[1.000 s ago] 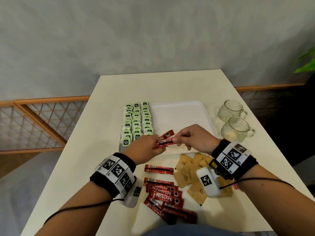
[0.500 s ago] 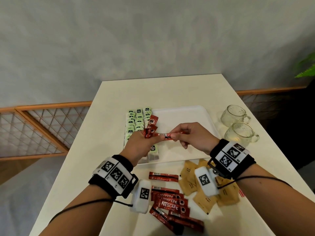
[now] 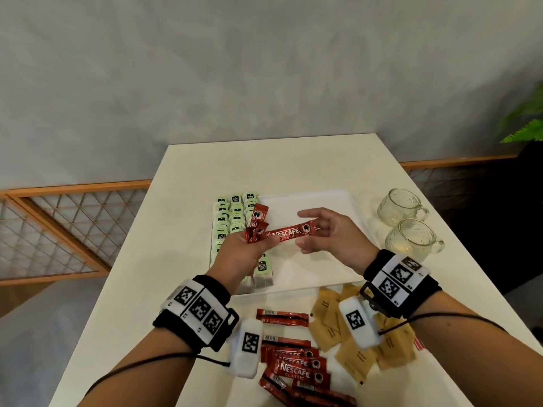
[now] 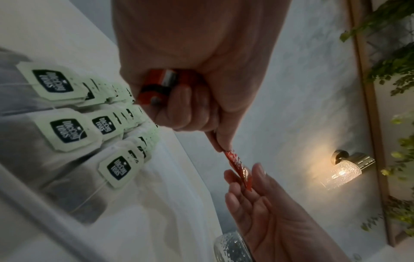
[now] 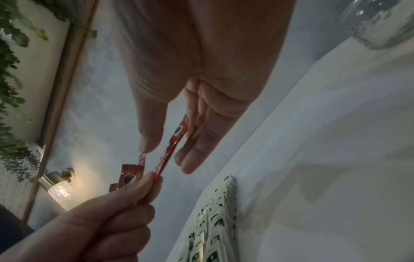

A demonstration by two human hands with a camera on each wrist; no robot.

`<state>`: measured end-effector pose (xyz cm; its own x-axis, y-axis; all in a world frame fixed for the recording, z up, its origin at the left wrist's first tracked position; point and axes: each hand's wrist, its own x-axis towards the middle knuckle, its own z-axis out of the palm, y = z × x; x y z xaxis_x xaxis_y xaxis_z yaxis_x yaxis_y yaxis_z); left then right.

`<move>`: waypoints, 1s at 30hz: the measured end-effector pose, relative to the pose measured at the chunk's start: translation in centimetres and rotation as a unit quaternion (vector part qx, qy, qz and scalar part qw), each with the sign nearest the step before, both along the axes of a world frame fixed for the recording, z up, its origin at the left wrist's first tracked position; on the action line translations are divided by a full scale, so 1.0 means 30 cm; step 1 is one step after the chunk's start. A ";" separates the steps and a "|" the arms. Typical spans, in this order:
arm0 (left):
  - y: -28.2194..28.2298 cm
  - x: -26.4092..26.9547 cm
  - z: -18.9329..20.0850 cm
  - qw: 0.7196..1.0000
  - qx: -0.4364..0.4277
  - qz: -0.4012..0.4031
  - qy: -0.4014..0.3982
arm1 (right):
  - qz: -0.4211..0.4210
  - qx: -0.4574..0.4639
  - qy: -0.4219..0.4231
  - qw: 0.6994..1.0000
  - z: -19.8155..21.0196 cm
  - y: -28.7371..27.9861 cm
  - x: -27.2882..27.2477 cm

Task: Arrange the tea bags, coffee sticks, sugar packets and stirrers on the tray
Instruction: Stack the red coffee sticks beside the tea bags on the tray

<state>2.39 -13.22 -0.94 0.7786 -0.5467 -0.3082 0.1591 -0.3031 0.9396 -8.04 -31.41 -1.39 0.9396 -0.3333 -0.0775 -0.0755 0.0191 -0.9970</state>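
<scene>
My left hand (image 3: pixel 245 252) grips a small bunch of red coffee sticks (image 3: pixel 258 223) above the tray's left side. One stick (image 3: pixel 289 232) juts sideways from that bunch to my right hand (image 3: pixel 321 235), whose fingers are straight and spread. In the right wrist view this stick (image 5: pixel 172 141) lies against the fingers (image 5: pixel 197 147), with the thumb standing apart from it. Rows of green-tagged tea bags (image 3: pixel 235 212) fill the left part of the white tray (image 3: pixel 308 193). More coffee sticks (image 3: pixel 293 368) and brown sugar packets (image 3: pixel 329 327) lie on the table nearer me. No stirrers show.
Two glass cups (image 3: pixel 401 207) (image 3: pixel 411 240) stand right of the tray. The tray's right part (image 3: pixel 296 277) is bare white. A wooden lattice rail (image 3: pixel 73 224) runs left of the table, and a plant (image 3: pixel 526 127) shows at the far right.
The right hand's pinch on the stick has loosened and its fingers have spread. The stick now points sideways out of the left hand's bunch. Both hands sit a little further over the tray.
</scene>
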 end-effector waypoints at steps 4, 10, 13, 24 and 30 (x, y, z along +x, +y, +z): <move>-0.023 0.016 -0.015 1.000 -0.002 0.000 -0.017 | -0.007 0.003 0.017 1.000 0.009 0.012 0.038; -0.037 0.098 -0.014 0.999 0.014 -0.005 -0.042 | -0.001 0.017 0.065 0.998 0.012 -0.035 0.109; -0.038 0.157 -0.007 0.999 0.026 -0.020 -0.036 | -0.029 0.017 0.087 0.996 0.002 -0.067 0.168; -0.070 0.263 -0.046 0.998 0.054 0.010 0.019 | -0.193 -0.031 0.246 0.949 -0.187 -0.229 0.475; -0.101 0.282 -0.054 0.998 0.052 0.011 0.012 | -0.167 -0.109 0.266 0.943 -0.223 -0.269 0.559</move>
